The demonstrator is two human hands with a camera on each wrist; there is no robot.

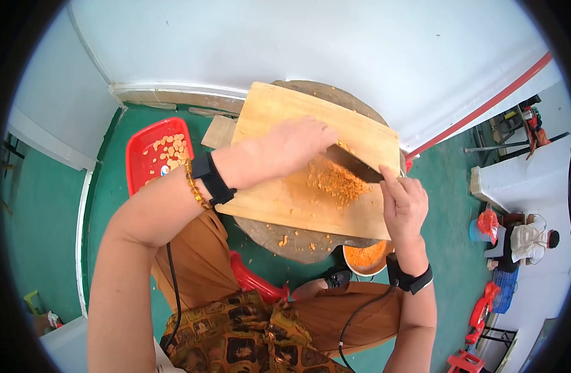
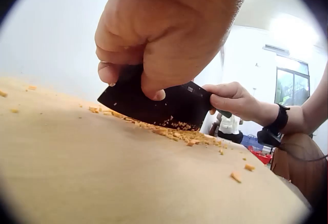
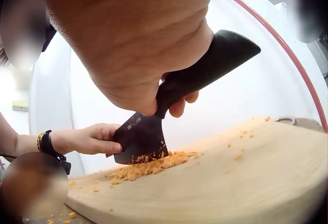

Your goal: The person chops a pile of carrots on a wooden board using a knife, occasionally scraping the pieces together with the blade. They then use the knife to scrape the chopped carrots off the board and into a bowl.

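Observation:
My right hand [image 1: 405,202] grips the black handle [image 3: 215,60] of a dark-bladed cleaver [image 1: 355,166]. My left hand [image 1: 298,146] pinches the blade's other end between thumb and fingers, as the left wrist view shows. The blade [image 2: 154,101] stands on its edge, tilted, over a pile of finely chopped orange bits [image 1: 338,186]. Small orange crumbs stick to its lower side. Under the pile lies a wooden cutting board [image 1: 267,112], with loose bits scattered around.
The board rests on a round wooden block [image 1: 267,236], which has crumbs along its near edge. Below its right side stands a pot [image 1: 365,255] of orange bits. A red tray [image 1: 136,165] with orange slices is at the left. A white wall [image 1: 298,37] rises behind.

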